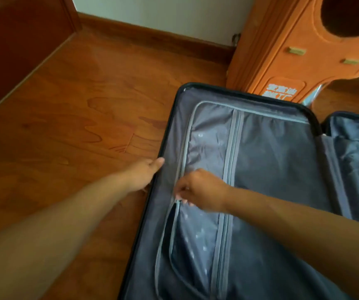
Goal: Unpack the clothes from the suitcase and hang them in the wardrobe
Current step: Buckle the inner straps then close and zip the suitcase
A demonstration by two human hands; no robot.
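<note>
Fingers (181, 192) of the right hand (202, 191) are drawn narrowly together in a pinch on the zipper pull (178, 200) of the grey divider panel (267, 161), partway along its left edge; below the pull the zip gapes, above it the teeth are closed. The left hand (146, 172) lies against the left rim of the open suitcase (167, 135), thumb on the edge; whether its other fingers curl under the shell cannot be told. No clothes are visible: they presumably lie beneath the panel, whose pale dotted strip (198, 232) may be fabric showing through mesh. Likely faults from here: the slider may jam if loose lining or a garment beneath is drawn into the teeth, most probably at the curved corner near the top; a pull angled away from the track may let the pinch slip; and if the left hand eases off, the shell may slide on the smooth floor. The suitcase lies flat on a glossy reddish wooden floor (66, 118). A wooden skirting board (152, 33) runs below a pale wall (163, 9), an orange ribbed case-like object (282, 46) stands just behind the suitcase, and dark wooden furniture (16, 40) fills the upper left.
</note>
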